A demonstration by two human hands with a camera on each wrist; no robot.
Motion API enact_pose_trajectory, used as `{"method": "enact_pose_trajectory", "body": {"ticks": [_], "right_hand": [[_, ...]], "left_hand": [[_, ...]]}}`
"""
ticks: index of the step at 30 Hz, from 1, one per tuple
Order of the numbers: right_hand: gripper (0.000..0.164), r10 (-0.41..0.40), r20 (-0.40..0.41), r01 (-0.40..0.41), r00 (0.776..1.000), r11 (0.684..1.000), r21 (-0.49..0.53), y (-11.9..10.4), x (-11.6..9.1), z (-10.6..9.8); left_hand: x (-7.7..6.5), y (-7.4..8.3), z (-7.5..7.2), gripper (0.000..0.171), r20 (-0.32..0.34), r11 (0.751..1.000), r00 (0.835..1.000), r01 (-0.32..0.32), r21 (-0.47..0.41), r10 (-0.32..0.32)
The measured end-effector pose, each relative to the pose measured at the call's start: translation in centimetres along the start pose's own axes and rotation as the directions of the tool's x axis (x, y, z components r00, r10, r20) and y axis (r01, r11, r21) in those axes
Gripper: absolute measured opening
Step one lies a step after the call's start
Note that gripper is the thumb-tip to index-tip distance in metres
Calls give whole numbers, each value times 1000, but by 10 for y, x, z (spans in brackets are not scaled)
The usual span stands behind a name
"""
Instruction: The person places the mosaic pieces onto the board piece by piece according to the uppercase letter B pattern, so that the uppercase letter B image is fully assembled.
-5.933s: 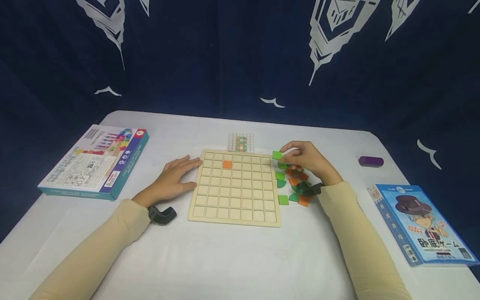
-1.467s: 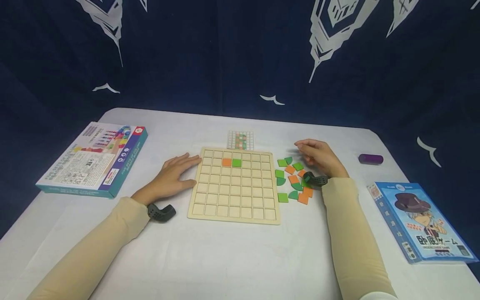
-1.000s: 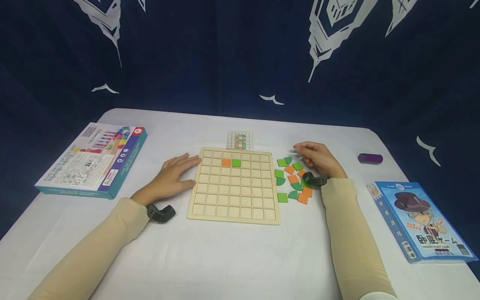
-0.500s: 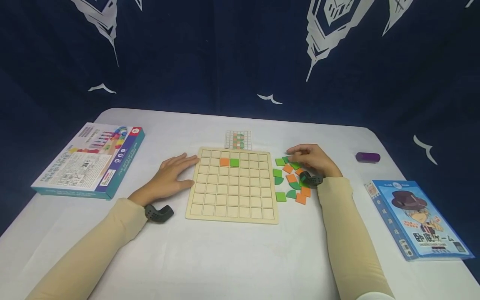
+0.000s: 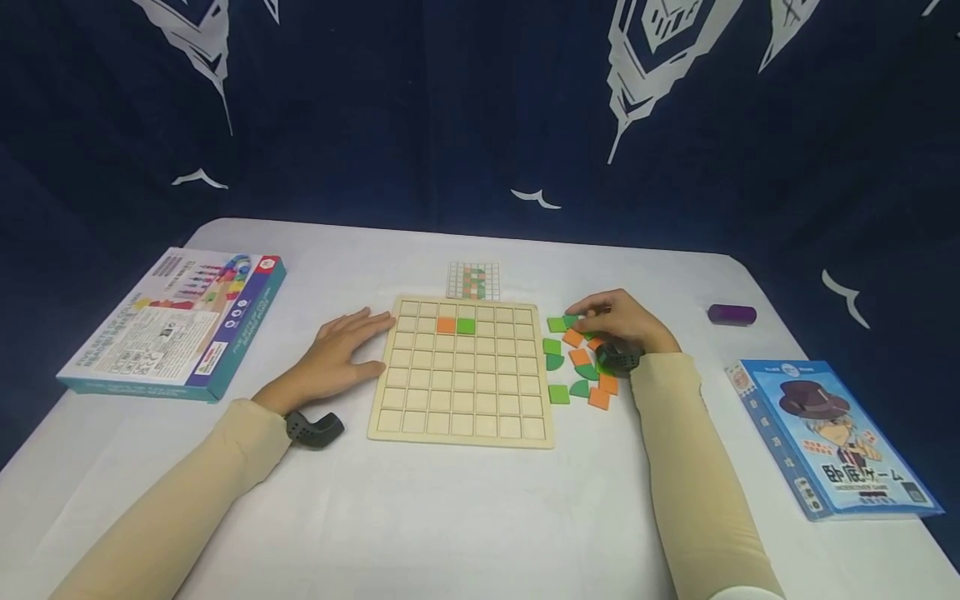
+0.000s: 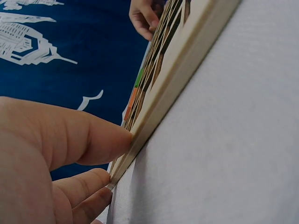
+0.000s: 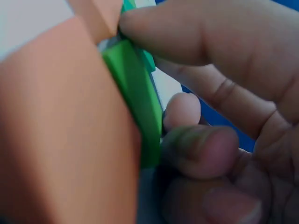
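Note:
My left hand lies with fingers spread against the left edge of a wooden grid board. In the left wrist view, its thumb meets the board's side. An orange square tile and a green square tile sit side by side in the board's second row. Right of the board, my right hand pinches a dark green quarter-circle tile between thumb and index finger, at the back of the loose tiles. In the right wrist view, a light green tile lies just below the thumb.
Several loose green and orange tiles lie along the board's right side. A small patterned grid card lies behind the board. Boxes stand left and right, with a purple cylinder at the back right.
A green square tile now sits beside the orange one on the board; earlier my right hand held a green square. Since then that hand has come back to the loose tiles and lowered onto the quarter-circle.

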State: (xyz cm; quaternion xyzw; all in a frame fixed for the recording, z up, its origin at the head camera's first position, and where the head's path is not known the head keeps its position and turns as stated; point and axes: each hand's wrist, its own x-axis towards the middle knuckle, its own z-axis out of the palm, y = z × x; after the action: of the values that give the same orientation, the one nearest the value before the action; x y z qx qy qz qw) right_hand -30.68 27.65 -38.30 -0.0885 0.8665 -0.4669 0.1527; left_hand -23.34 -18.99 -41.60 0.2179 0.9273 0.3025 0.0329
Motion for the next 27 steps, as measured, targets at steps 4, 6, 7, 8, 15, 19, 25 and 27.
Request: {"method": "enact_pose_trajectory", "body": {"ticks": [4,6,7,8,15,19,25,27], "right_hand": [[40,5,-3,-5,1000,999,-36,-2,0,1],[38,10,-12,-10,1000,998,-62,-3,1,2],[37,11,-16,-12,1000,997,-76,-3,1,2],[36,13,-22,-15,1000,996,-86,-4,1,3],[35,14,-62,-21,998,993,-117,-4,2,4],[36,-9,-91,-2,996,993,-119,-2,1,3],[37,29,-131,-30,991,1000,-7,3,0,1],[38,49,-141,-43,989,998,46,4,0,1]], "left_hand": [[-1,0,0,73,0,1000,1000,-2,-1,2],[-2,0,0,73,-1,1000,1000,-5,0,5],[-2,0,0,73,-1,1000,1000,-5,0,5],[-2,1,0,73,-2,1000,1000,-8,1,8],[-2,1,-1,73,-2,1000,1000,-10,3,10],[-2,2,-1,73,2,1000,1000,-10,1,10],[-2,2,-1,72,-5,1000,1000,-17,-4,17],[-2,3,-2,72,-8,1000,1000,-17,-6,17]]}}
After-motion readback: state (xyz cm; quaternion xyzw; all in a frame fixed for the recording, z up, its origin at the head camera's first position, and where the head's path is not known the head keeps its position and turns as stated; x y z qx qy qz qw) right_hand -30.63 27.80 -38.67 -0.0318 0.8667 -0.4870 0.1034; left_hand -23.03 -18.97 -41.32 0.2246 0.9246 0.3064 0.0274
